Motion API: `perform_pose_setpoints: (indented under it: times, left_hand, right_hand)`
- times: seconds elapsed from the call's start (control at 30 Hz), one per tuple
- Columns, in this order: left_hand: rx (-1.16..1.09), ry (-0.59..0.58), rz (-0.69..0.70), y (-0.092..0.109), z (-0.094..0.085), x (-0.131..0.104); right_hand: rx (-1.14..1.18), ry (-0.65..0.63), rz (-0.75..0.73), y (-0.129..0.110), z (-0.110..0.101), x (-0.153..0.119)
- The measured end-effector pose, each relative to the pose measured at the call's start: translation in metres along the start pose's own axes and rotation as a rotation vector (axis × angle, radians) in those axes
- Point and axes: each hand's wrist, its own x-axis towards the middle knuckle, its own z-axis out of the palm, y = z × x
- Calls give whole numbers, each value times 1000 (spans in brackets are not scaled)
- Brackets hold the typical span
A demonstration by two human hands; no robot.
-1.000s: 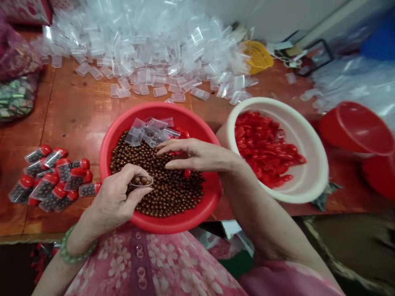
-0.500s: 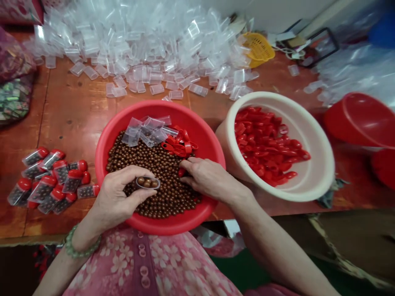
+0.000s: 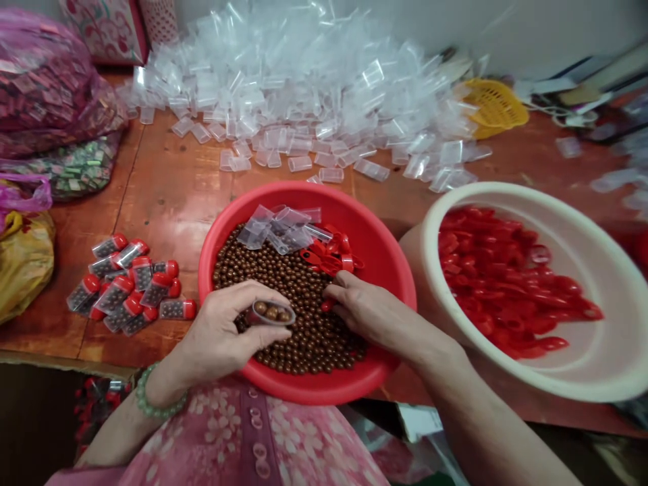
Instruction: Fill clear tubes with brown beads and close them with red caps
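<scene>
My left hand (image 3: 235,327) grips a clear oval tube (image 3: 273,313) with brown balls showing at its open top, over the left part of a red basin (image 3: 392,266). Over the basin's right part, my right hand (image 3: 362,307) pinches a small red cap (image 3: 327,306), partly hidden by the fingers. Many brown balls (image 3: 304,337) fill the bottom of the basin. Several clear tubes (image 3: 281,229) and red caps (image 3: 337,253) lie on the balls, towards the back.
A white basin (image 3: 615,304) of red caps stands at the right. Filled, capped tubes (image 3: 119,297) lie at the left. Behind are a heap of clear tubes (image 3: 314,88) and a yellow basket (image 3: 493,108). Plastic bags (image 3: 45,88) sit at the far left.
The view has swung left, so everything appears further right and more bags show at the left. Both hands keep their holds, with little movement relative to the red basin.
</scene>
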Motion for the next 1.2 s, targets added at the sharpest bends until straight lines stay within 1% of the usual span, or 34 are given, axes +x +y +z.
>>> perform_pose_setpoints:
  times: [0.07, 0.1, 0.17, 0.2, 0.27, 0.33, 0.4, 0.43, 0.5, 0.6, 0.7, 0.87, 1.0, 1.1, 1.2]
  left_hand:
    - [-1, 18, -8, -2, -1, 0]
    - [-4, 6, -11, -3, -1, 1]
    - [-17, -33, -25, -4, 0, 1]
    - [-28, -32, -42, -4, 1, 1]
    - [-62, 0, -82, -2, 2, 0]
    - [-113, -13, -108, -1, 3, -2]
    - [-162, -29, -125, -2, 4, -3]
    - [-179, -17, -139, -3, 4, -3]
    - [-206, 4, -171, -5, 5, -3]
    - [-272, -25, -185, -9, 5, -2]
    - [-306, 46, -170, -11, 5, 0]
    - [-317, 149, -155, -15, 6, 3]
    - [-257, 209, -143, -15, 7, 7]
    - [-225, 219, -189, -14, 8, 10]
    - [-231, 197, -224, -13, 10, 11]
  right_hand:
    - [56, 122, -56, -1, -2, -1]
    - [103, 202, -86, -2, -4, -2]
    - [258, 337, -121, -7, -10, -5]
    - [364, 367, -121, -12, -13, -6]
    - [593, 360, -116, -23, -18, -7]
    - [786, 325, -120, -36, -21, -5]
    - [926, 327, -133, -47, -23, -1]
    - [970, 347, -131, -51, -24, 1]
    - [1013, 393, -121, -57, -26, 5]
    - [1046, 405, -134, -61, -27, 9]
    - [1059, 386, -140, -63, -27, 11]
    - [1059, 403, -182, -66, -24, 12]
    - [1076, 436, -215, -64, -23, 12]
    - [1057, 454, -228, -63, -23, 11]
    - [1026, 550, -171, -69, -21, 11]
